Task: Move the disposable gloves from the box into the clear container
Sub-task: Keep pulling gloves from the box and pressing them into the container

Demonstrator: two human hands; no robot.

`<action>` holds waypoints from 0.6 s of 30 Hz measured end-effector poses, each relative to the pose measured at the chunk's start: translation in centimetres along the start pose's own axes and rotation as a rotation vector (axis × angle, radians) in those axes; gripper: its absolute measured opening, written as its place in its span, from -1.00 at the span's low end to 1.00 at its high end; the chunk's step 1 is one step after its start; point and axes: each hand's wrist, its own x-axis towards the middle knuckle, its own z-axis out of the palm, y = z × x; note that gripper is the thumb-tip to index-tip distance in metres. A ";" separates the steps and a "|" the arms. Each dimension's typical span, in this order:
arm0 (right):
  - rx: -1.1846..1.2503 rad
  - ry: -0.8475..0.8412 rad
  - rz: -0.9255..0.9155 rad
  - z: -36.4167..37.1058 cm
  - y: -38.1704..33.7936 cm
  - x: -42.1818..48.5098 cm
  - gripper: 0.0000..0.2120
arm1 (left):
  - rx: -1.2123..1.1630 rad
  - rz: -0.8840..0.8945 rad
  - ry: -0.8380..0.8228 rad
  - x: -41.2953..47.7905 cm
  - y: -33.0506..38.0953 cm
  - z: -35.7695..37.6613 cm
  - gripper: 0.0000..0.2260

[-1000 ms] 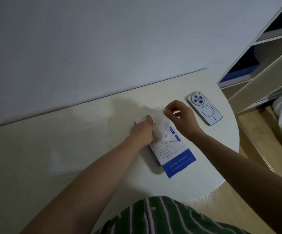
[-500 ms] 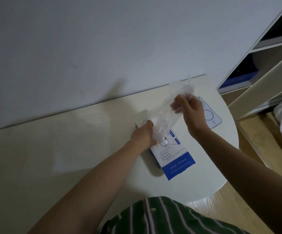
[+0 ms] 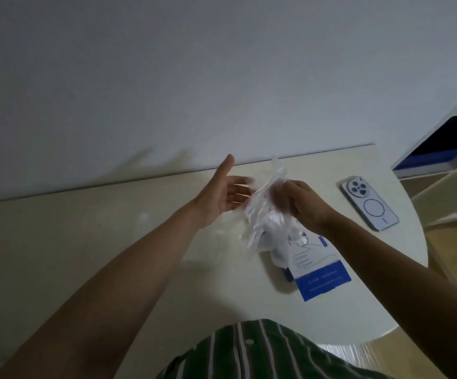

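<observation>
While the right hand (image 3: 301,202) pinches the filmy gloves (image 3: 262,214) above the box (image 3: 317,266), the left hand (image 3: 221,195), fingers spread, should gather their dangling end so none slip loose.

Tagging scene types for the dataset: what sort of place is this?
Likely a room in a home, maybe a bedroom or study corner. Cues: a cream table with a rounded end against a bare wall, a phone lying back up on it, open white shelving at the right.
</observation>
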 end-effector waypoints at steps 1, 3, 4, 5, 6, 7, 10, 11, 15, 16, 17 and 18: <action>-0.004 -0.046 0.004 0.6 -0.1 0.4 -0.77 | 0.055 0.016 -0.006 -0.5 0.0 -0.5 -0.48; -0.021 -0.115 0.009 2.0 -0.2 1.1 -0.71 | 0.167 0.100 0.025 -1.7 -0.1 -1.2 -0.71; -0.038 -0.152 0.014 3.0 -0.4 1.6 -0.69 | 0.190 0.155 0.071 -2.2 -0.3 -1.9 -0.82; -0.055 -0.169 0.019 3.7 -0.7 1.9 -0.69 | 0.190 0.195 0.122 -2.7 -0.4 -2.2 -0.90; -0.069 -0.166 0.028 4.5 -0.9 2.2 -0.68 | 0.166 0.229 0.179 -3.2 -0.4 -2.7 -0.95; -0.077 -0.139 0.048 5.5 -1.1 2.7 -0.67 | 0.153 0.264 0.244 -3.7 -0.4 -3.2 -0.93; -0.136 0.060 0.029 8.3 -1.2 4.1 -0.45 | 0.287 0.341 0.467 -4.8 -0.9 -5.4 -0.85; -0.176 0.129 -0.020 9.1 -1.3 4.4 -0.42 | 0.360 0.352 0.526 -5.1 -1.1 -6.1 -0.84; -0.591 0.084 -0.081 12.4 -1.7 5.6 -0.43 | 0.558 0.350 0.670 -6.8 -2.1 -9.2 -0.85; -0.695 0.062 -0.079 12.9 -1.5 6.0 -0.49 | 0.588 0.342 0.679 -7.1 -2.3 -9.7 -0.85; -0.747 0.061 -0.068 13.4 -1.2 6.5 -0.59 | 0.622 0.327 0.692 -7.5 -2.5 -10.4 -0.85; -0.757 0.067 -0.050 13.8 -1.2 6.8 -0.70 | 0.657 0.308 0.710 -7.9 -2.7 -11.0 -0.86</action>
